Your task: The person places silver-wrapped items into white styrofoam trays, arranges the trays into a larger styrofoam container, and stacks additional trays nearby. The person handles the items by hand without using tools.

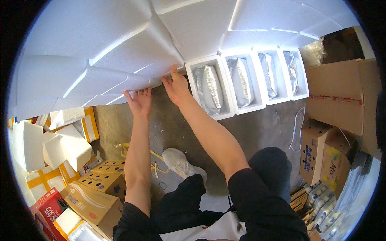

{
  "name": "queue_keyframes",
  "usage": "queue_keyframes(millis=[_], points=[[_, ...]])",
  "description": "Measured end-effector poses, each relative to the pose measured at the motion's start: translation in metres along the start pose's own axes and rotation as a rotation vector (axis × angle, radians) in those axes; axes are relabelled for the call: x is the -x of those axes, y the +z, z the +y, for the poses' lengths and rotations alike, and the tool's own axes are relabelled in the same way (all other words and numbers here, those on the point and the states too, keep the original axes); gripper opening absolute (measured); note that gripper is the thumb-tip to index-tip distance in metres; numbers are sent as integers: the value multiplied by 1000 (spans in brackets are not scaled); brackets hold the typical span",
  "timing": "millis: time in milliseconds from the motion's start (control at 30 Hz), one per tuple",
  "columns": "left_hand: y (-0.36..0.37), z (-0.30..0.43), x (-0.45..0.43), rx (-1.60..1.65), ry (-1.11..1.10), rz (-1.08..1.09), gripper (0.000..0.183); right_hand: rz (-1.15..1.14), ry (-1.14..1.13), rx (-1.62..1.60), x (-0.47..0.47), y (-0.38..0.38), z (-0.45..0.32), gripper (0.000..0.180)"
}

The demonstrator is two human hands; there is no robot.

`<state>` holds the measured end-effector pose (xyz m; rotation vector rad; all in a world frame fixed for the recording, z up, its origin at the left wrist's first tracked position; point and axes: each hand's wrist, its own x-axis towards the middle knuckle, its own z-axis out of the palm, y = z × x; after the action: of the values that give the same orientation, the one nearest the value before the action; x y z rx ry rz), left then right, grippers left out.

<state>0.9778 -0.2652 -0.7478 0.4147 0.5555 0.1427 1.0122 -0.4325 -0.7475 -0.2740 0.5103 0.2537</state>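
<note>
A tall stack of white polystyrene foam boxes [120, 60] rises in front of me, against more foam boxes behind. My left hand [140, 104] grips the lower edge of the lowest box [137, 82], fingers curled at the rim and partly hidden. Further right, my right hand [178, 87] holds the same low edge near its right corner, thumb raised against the foam. Beside it on the floor stand several lidless foam boxes in a row; the nearest foam box [228, 110] contains a silvery foil liner bag [208, 89].
Cardboard cartons [334, 90] stand at the right, above bundled flat packaging. At the left lie loose foam pieces [72, 143], a brown carton [90, 201] and a red carton [49, 208]. Yellow strapping [159, 158] and a white strap [297, 129] lie on the concrete floor [256, 129].
</note>
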Motion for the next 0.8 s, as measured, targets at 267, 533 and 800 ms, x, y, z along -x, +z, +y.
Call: queue_keyframes(millis=[267, 533, 800], points=[[-2, 4, -5, -27, -1, 9, 114, 40, -39, 14, 5, 17, 1, 53], [5, 0, -5, -6, 7, 38, 116, -8, -45, 24, -3, 11, 8, 71], [-41, 47, -6, -523, -66, 174, 107, -24, -49, 156, 0, 11, 5, 74]])
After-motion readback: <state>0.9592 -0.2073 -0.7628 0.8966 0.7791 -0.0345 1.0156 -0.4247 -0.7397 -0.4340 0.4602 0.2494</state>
